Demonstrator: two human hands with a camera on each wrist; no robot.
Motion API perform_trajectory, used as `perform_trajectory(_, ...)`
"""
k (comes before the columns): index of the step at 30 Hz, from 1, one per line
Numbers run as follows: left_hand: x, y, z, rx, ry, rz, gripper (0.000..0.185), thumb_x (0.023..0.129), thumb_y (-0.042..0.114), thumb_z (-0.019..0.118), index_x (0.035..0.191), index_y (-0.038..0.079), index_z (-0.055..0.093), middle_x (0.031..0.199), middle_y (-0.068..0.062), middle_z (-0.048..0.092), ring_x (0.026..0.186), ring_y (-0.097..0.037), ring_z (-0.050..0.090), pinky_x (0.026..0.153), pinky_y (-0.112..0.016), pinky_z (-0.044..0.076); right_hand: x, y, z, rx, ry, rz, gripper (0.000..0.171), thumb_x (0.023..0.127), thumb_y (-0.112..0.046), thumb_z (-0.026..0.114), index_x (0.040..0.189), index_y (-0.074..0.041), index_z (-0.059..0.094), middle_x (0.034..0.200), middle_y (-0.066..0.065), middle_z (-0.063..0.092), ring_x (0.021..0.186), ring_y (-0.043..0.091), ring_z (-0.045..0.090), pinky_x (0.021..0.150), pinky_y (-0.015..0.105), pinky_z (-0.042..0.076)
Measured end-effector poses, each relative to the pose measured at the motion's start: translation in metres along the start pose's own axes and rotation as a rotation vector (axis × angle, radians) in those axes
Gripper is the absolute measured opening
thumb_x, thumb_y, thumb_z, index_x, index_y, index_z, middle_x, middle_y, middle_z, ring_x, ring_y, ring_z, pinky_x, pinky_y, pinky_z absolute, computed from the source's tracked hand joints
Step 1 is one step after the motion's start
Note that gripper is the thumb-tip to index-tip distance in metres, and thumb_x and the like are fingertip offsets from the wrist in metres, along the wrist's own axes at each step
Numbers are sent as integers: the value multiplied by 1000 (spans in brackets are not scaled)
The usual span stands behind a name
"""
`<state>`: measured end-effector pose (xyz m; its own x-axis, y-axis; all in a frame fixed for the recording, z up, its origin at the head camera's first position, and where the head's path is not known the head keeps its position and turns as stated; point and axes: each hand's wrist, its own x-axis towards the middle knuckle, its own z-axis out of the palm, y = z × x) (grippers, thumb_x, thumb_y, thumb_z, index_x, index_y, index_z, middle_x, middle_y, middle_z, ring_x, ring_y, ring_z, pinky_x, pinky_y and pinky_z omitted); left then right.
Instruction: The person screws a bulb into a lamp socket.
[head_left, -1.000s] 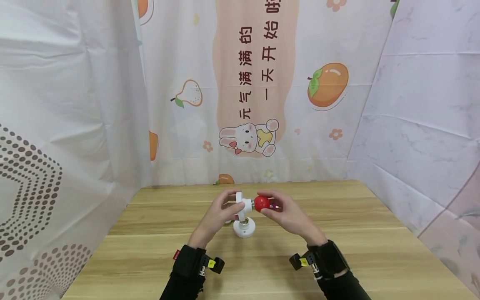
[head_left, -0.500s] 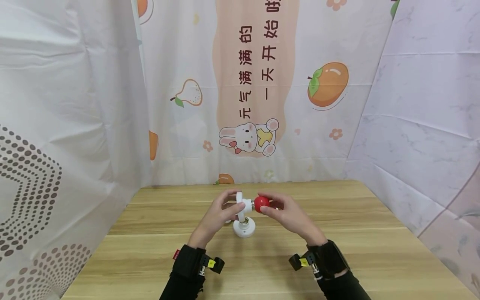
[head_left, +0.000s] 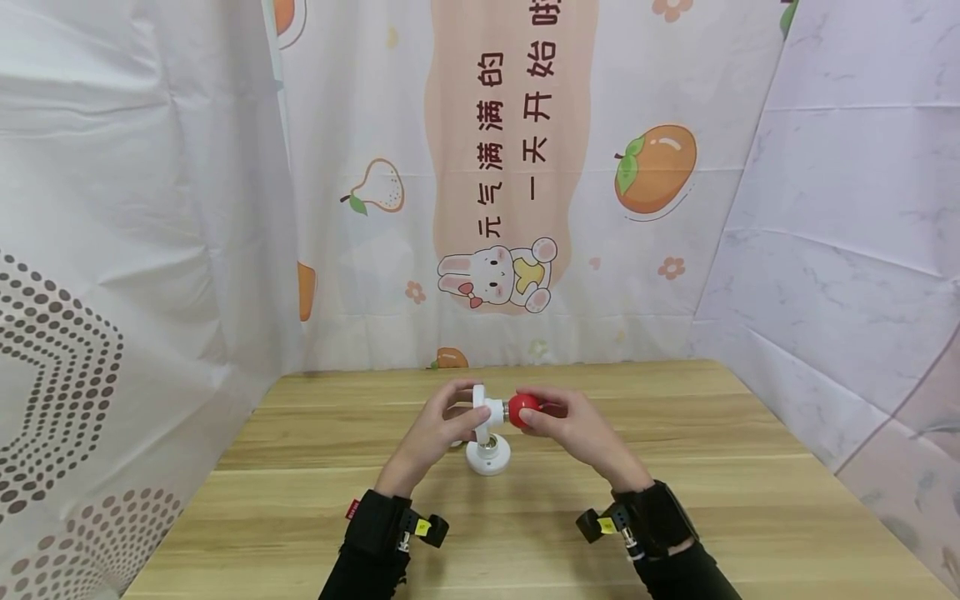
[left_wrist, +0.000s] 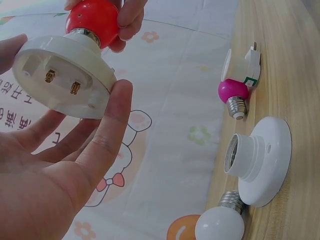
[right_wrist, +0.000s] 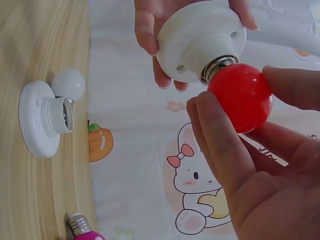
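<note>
In the head view my left hand [head_left: 433, 425] grips a round white lamp holder [head_left: 480, 421] by its rim, turned on its side above the table. Two brass contacts show on its back in the left wrist view. My right hand [head_left: 585, 429] pinches a red light bulb [head_left: 522, 410] between thumb and fingers. The bulb's metal screw base [right_wrist: 217, 67] sits at the holder's mouth, partly inside, with some thread showing. Below the hands a second white lamp holder [head_left: 488, 460] stands on the table, its socket facing up and without a bulb.
On the wooden table [head_left: 300, 500], a white bulb [left_wrist: 220, 224] lies beside the standing holder. A magenta bulb [left_wrist: 233, 91] lies on its other side, close to a white piece with plug prongs [left_wrist: 243, 67]. A printed curtain [head_left: 375, 250] hangs behind the table.
My right fingers have shifted around the red bulb, closing in from a wider spread, and a pink bit behind them is now hidden. The left hand and lamp holder have stayed put.
</note>
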<state>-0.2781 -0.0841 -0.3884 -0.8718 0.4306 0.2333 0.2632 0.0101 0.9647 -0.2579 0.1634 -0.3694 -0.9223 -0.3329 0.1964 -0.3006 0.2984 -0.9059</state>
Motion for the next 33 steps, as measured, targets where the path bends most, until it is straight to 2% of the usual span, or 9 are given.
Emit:
perform_trajectory(4, 0, 0, 0, 6, -8, 3, 57, 98, 25, 68, 146, 6, 45, 138, -19, 53, 112, -28, 62, 85, -38, 57, 0, -1, 0, 13, 1, 4, 51, 98, -28, 70, 138, 2, 59, 120, 17, 67, 103, 25, 67, 87, 34, 58)
perform_trajectory(14, -1, 0, 0, 10, -18, 13, 58, 98, 26, 69, 147, 6, 45, 139, -19, 52, 114, -29, 61, 87, -39, 57, 1, 0, 0, 143, -34, 17, 48, 100, -26, 67, 132, 10, 59, 117, 22, 66, 101, 32, 70, 87, 38, 59)
perform_trajectory(20, 1, 0, 1, 11, -11, 6, 58, 98, 26, 68, 147, 5, 44, 139, -21, 51, 114, -29, 62, 86, -37, 57, 2, 1, 2, 122, -25, 23, 52, 101, -28, 66, 138, 7, 56, 123, 23, 64, 104, 33, 68, 86, 41, 59)
perform_trajectory(23, 1, 2, 2, 5, -4, -3, 57, 98, 27, 68, 147, 7, 44, 140, -21, 51, 116, -30, 61, 87, -37, 56, 2, 0, 3, 106, 16, 15, 53, 100, -27, 66, 142, 2, 53, 126, 22, 63, 105, 33, 68, 88, 44, 58)
perform_trajectory(29, 0, 3, 2, 4, 3, -3, 57, 100, 28, 66, 147, 6, 44, 141, -21, 51, 117, -30, 60, 88, -36, 56, 1, 0, 7, 18, 147, -100, 40, 97, -24, 71, 131, -5, 64, 123, 16, 67, 106, 31, 65, 81, 32, 58)
perform_trajectory(33, 1, 2, 2, 4, 7, -4, 57, 100, 27, 66, 148, 6, 44, 141, -21, 51, 117, -30, 61, 87, -36, 56, 2, 3, 7, -30, 174, -203, 27, 95, -18, 74, 119, -7, 71, 120, 13, 68, 101, 30, 64, 75, 30, 58)
